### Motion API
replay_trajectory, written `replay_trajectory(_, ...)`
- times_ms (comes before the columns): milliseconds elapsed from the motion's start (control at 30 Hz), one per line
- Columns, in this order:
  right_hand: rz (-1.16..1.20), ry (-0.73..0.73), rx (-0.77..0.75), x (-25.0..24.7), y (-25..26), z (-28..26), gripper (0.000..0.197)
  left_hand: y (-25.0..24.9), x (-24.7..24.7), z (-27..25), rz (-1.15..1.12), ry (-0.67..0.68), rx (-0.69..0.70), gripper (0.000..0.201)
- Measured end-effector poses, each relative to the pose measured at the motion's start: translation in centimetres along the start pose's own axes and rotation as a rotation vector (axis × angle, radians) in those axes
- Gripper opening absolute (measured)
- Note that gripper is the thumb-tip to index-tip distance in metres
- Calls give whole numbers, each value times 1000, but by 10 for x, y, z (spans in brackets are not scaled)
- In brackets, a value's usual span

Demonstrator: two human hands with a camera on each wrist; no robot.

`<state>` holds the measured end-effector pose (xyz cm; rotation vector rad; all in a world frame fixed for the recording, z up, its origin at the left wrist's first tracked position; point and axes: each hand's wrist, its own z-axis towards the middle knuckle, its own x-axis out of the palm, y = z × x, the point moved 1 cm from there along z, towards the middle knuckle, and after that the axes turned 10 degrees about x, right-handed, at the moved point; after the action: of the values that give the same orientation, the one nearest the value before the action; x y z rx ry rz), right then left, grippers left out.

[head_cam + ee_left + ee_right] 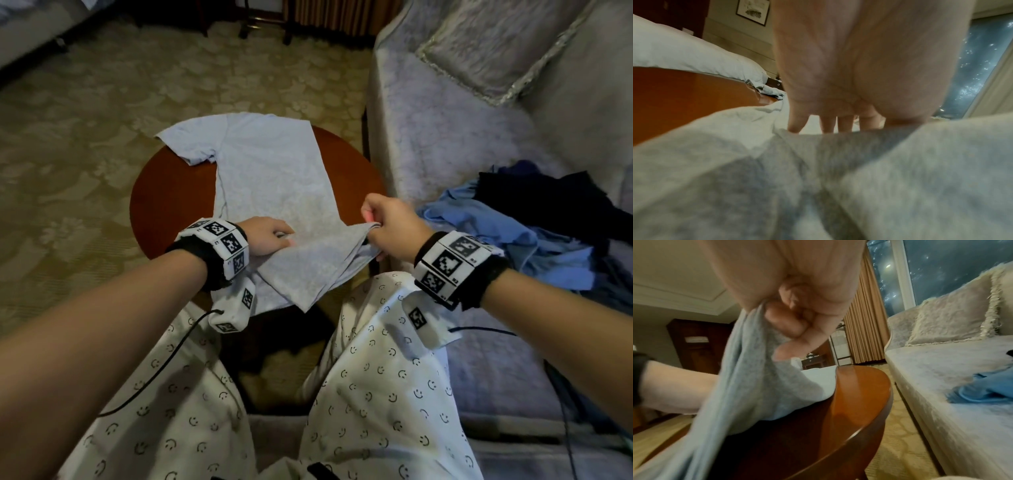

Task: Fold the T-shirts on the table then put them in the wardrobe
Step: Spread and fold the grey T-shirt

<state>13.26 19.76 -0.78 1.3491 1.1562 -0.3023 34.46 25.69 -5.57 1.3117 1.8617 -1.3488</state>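
A light grey T-shirt (274, 171) lies spread on the round brown wooden table (164, 205), collar end far from me and one sleeve at the far left. My left hand (270, 236) pinches its near hem on the left; in the left wrist view the fingers (828, 123) dip behind the raised fabric (818, 178). My right hand (387, 226) grips the hem's right corner in a fist and holds it above the table edge. The right wrist view has those curled fingers (793, 318) bunching the cloth (748, 369). The lifted hem folds toward me.
A pale sofa (445, 137) stands right of the table with a cushion (507, 48) and a heap of blue and dark clothes (513, 233). Patterned carpet (85, 137) surrounds the table. My knees in smiley-print trousers (376, 394) sit at its near edge. A white bed (684, 53) lies beyond.
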Motion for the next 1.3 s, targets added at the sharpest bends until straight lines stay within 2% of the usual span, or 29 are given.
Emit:
replay_trajectory(100,-11,220,100,5,7,-7,27,7,0,-8,-50,-38,-2,47)
replay_trajectory(167,-201,425,147,3,11,-12,21,13,1,-13,-69,-100,-28,47)
replay_trajectory(200,-349,483,153,2,13,-14,21,17,2,-16,-75,-143,-56,47)
replay_trajectory(233,-510,483,134,2,14,-15,23,20,1,-20,-83,-188,-92,45)
replay_trajectory(300,-739,373,45,6,15,-15,29,24,0,-31,-92,-263,-171,33)
replay_trajectory(367,-723,330,-18,17,12,-14,33,26,2,-41,-108,-264,-247,24)
replay_trajectory(467,-641,455,-2,35,15,-11,56,24,14,-47,-275,-147,-310,32)
replay_trajectory(567,-591,484,-3,45,26,-2,56,15,25,-46,-654,-253,-419,24)
replay_trajectory(600,-592,489,-12,48,29,3,54,13,26,-46,-792,-293,-470,27)
replay_trajectory(700,-604,511,-2,56,33,13,48,12,28,-45,-930,-327,-569,30)
replay_trajectory(800,-597,477,1,62,36,22,42,14,29,-42,-1023,-378,-566,17)
replay_trajectory(933,-589,459,38,63,38,37,40,24,19,-46,-1125,-360,-507,16)
replay_trajectory(1133,-573,425,47,64,43,47,37,25,7,-63,-1042,-311,-490,23)
replay_trajectory(1233,-621,396,32,66,46,48,46,22,9,-65,-1135,-273,-448,15)
replay_trajectory(1300,-670,409,15,69,46,48,57,21,6,-69,-1160,-272,-392,32)
